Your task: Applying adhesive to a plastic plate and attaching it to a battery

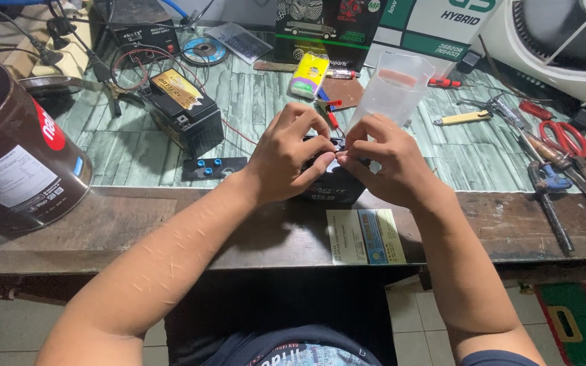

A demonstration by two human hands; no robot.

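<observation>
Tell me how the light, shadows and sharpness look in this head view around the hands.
Head view: soft, even light with no harsh glare; the left hand and right hand are sharp, casting a faint shadow on the bench edge. They cover most of the small black battery. The brown can at the left margin looks bulged by the wide lens.

Matt black plastic battery (334,186); translucent plastic cup (395,85); worn wooden bench (137,224) (rough edge).
</observation>
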